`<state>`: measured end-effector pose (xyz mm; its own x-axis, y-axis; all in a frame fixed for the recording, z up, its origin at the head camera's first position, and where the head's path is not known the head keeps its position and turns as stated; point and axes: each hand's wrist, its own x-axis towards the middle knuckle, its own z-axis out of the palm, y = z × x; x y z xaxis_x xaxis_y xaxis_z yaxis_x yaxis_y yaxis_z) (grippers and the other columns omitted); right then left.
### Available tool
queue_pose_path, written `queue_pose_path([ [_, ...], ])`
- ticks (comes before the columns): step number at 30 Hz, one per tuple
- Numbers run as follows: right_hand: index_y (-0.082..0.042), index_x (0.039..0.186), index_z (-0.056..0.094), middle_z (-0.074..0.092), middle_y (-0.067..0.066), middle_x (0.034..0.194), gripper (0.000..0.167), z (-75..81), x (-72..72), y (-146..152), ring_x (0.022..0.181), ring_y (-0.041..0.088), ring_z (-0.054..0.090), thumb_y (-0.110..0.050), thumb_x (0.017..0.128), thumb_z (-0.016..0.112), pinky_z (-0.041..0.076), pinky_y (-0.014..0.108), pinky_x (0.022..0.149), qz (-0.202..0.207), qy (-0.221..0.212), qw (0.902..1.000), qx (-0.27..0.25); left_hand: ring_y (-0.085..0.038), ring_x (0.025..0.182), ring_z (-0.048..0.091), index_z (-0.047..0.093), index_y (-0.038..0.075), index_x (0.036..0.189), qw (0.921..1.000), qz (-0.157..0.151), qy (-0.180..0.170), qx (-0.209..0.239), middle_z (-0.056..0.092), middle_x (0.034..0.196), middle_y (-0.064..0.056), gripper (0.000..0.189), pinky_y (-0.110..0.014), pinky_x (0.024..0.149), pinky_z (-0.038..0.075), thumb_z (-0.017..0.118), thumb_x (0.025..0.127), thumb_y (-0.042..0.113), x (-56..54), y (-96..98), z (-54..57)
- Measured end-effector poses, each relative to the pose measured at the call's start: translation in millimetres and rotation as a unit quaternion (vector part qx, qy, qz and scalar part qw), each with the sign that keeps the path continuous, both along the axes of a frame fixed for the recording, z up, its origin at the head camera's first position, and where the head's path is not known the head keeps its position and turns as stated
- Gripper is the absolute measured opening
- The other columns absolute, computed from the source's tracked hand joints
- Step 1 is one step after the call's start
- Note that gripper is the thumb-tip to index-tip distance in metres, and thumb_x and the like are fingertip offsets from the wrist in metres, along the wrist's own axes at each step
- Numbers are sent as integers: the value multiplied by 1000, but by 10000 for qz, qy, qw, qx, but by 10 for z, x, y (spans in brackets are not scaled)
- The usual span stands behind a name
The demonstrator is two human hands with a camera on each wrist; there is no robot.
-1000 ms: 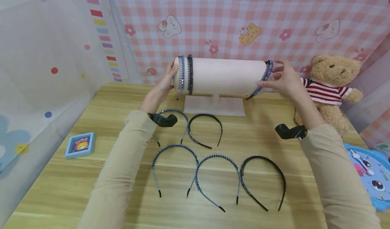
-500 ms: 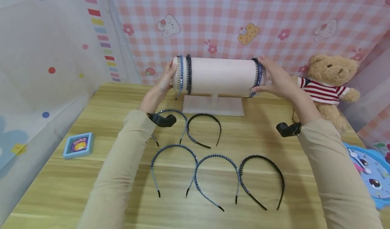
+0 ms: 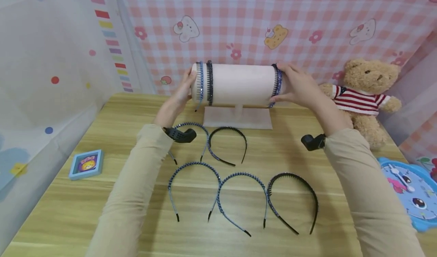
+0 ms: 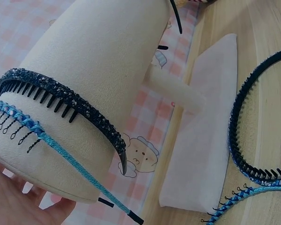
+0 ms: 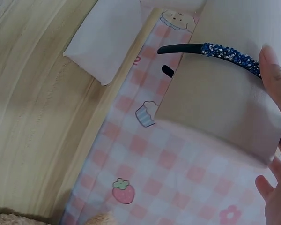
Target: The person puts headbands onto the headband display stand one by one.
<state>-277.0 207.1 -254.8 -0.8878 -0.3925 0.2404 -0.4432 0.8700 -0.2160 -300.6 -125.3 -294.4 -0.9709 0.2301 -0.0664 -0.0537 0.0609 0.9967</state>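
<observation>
A pale cylindrical headband stand rises from a flat base. My left hand holds its left end, with the fingertips behind the rim in the left wrist view. Close to that end, a light-blue headband and a dark glittery headband circle the cylinder side by side. Around the right part sits a black, blue-glittered headband, gripped by my right hand with the thumb on its near side and fingers over the top. Part of this band is hidden by that hand.
Several toothed headbands lie on the wooden table in front, among them a black one and a blue one. A teddy bear sits at the right, with a blue toy clock before it. A small blue frame lies left.
My right hand has slid the glittered headband leftward, from the cylinder's right end farther onto it. The left hand keeps its place at the left end.
</observation>
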Motion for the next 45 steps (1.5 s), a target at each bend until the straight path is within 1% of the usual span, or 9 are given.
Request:
queue_pose_path([
  [3, -8, 144, 25, 30, 23, 145, 98, 7, -5, -66, 132, 43, 28, -41, 68, 78, 19, 59, 109, 41, 28, 9999, 134, -21, 142, 6, -2, 27, 147, 10000, 6, 0, 19, 8, 155, 1, 58, -50, 114, 14, 22, 98, 46, -2, 0, -2],
  [6, -5, 142, 28, 32, 23, 145, 97, 9, -16, -145, 133, 40, 29, -43, 68, 77, 18, 57, 110, 160, 85, 9997, 187, -21, 142, 6, -2, 27, 147, 10000, -2, -3, 11, 7, 154, 0, 58, -50, 114, 14, 22, 98, 46, -5, 2, -4],
  [13, -4, 141, 30, 35, 20, 143, 95, 23, -81, -360, 132, 38, 31, -45, 69, 76, 20, 54, 110, 413, 177, 9986, 296, -19, 142, 6, -3, 27, 147, 10000, 2, -12, 42, 6, 155, 0, 59, -49, 114, 14, 22, 97, 46, -5, 2, -2],
  [18, -5, 142, 28, 35, 20, 143, 97, 30, -135, -531, 132, 38, 31, -49, 69, 74, 21, 53, 110, 565, 148, 9978, 318, -20, 142, 7, -3, 26, 147, 10000, -31, 44, 67, 7, 154, 0, 58, -49, 113, 15, 22, 98, 46, -9, 1, -10],
  [26, -7, 142, 27, 32, 19, 146, 98, 43, -174, -799, 133, 38, 30, -56, 69, 70, 21, 52, 111, 623, 40, 9969, 475, -20, 142, 2, -4, 27, 147, 9999, -90, 86, 29, 1, 155, 1, 60, -51, 114, 12, 23, 97, 47, -21, -2, -36],
  [31, -7, 143, 25, 30, 17, 147, 100, 51, -190, -921, 135, 37, 27, -57, 70, 70, 19, 51, 112, 716, 42, 9958, 565, -20, 142, 1, -4, 28, 147, 9999, -76, 69, 56, 1, 155, 2, 60, -51, 114, 11, 23, 97, 48, -26, -9, -34],
  [39, -6, 143, 24, 30, 18, 147, 100, 43, -215, -1061, 134, 38, 28, -57, 70, 69, 20, 51, 112, 888, 198, 9933, 710, -20, 142, 4, -3, 27, 147, 9999, -42, 45, 89, 4, 155, 1, 59, -50, 113, 13, 23, 97, 46, -38, -10, -30],
  [45, -6, 143, 23, 31, 17, 147, 100, 48, -220, -1157, 135, 37, 27, -57, 70, 68, 20, 51, 112, 930, 118, 9923, 815, -19, 142, 2, -3, 27, 147, 9999, -39, 36, 104, 2, 155, 2, 60, -51, 114, 13, 24, 97, 47, -41, -8, -40],
])
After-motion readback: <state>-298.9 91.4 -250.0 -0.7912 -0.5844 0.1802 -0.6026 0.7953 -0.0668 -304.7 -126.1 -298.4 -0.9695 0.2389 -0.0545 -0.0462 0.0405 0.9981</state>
